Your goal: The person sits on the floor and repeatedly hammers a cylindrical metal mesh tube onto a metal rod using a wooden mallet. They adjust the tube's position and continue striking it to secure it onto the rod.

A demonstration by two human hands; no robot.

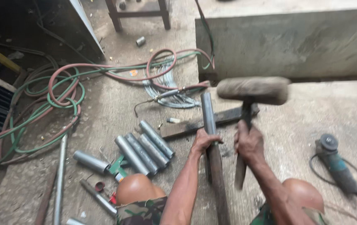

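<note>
So I've got my left hand (205,139) wrapped tight around a threaded pipe (208,112) that's propped on a dark steel bar (186,127) on the concrete floor (311,116). My right hand (248,141) is clamped on the handle of a big hammer (253,90), head up and blurry just right of the pipe's tip. My worry: a glancing hit skids off those threads toward my left knuckles, or the pipe kicks sideways off the bar.
</note>
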